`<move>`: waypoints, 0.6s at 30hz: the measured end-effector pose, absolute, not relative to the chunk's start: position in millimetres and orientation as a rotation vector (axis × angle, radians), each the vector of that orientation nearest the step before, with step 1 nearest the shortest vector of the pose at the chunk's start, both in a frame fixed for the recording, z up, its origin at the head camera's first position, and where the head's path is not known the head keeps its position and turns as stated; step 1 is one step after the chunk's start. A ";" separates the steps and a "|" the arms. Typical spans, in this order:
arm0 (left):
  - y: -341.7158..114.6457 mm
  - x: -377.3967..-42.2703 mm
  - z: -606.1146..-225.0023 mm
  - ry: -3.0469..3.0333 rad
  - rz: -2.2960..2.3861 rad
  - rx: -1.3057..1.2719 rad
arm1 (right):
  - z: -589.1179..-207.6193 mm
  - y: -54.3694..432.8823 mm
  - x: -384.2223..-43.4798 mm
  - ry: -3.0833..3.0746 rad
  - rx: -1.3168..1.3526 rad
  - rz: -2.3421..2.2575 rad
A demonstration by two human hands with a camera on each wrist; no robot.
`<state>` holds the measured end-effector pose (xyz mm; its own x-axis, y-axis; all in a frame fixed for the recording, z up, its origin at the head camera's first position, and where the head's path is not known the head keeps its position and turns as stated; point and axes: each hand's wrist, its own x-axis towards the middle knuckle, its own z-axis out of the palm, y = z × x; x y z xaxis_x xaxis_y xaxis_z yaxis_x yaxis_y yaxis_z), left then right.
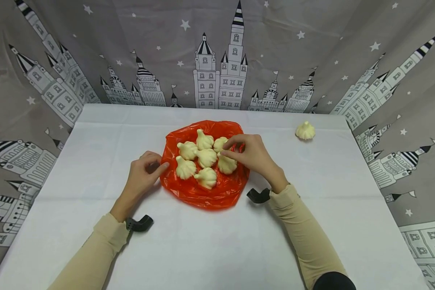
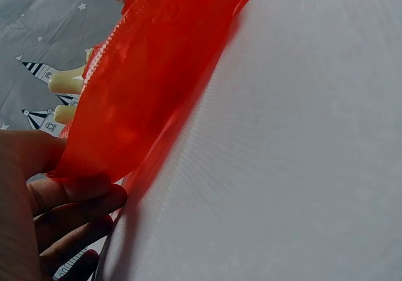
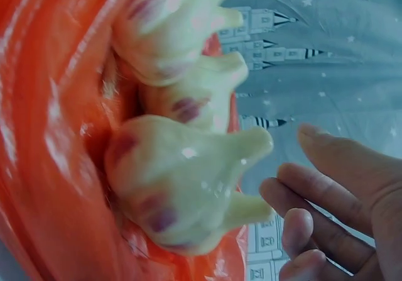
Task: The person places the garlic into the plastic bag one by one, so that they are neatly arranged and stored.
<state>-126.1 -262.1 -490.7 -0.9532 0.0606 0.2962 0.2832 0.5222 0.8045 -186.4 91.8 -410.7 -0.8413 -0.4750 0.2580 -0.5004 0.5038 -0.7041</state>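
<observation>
Several pale yellow garlic bulbs sit together on a crumpled red plastic bag in the middle of the table. At the bag's left edge, my left hand pinches the thin film between thumb and fingers, which the left wrist view also shows. My right hand hovers over the bag's right side, thumb and fingers parted. Closest to it is a garlic bulb with purple patches, its stem pointing toward the fingertips. Nothing is held in the right hand. Part of a rear bulb is hidden behind those fingers.
One more garlic bulb lies apart near the table's back right corner. A white cloth covers the table. Behind it hangs a grey curtain printed with castles and stars. Black curved mounts jut from both wrists.
</observation>
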 end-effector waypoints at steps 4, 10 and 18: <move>-261.8 -125.9 -490.5 -2.534 -1.397 -0.291 | -408.3 98.8 -188.9 -2.617 0.828 1.322; -261.6 -125.1 -489.5 -2.531 -1.405 -0.287 | -407.6 106.6 -193.8 -2.563 0.758 1.346; -261.1 -125.8 -489.1 -2.536 -1.406 -0.284 | -408.6 113.3 -197.7 -2.551 0.707 1.338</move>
<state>-125.8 -261.1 -489.1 -0.9552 0.0586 0.2900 0.2770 0.5213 0.8072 -197.7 113.3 -408.6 -0.8719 -0.3283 0.3633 -0.4856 0.4835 -0.7283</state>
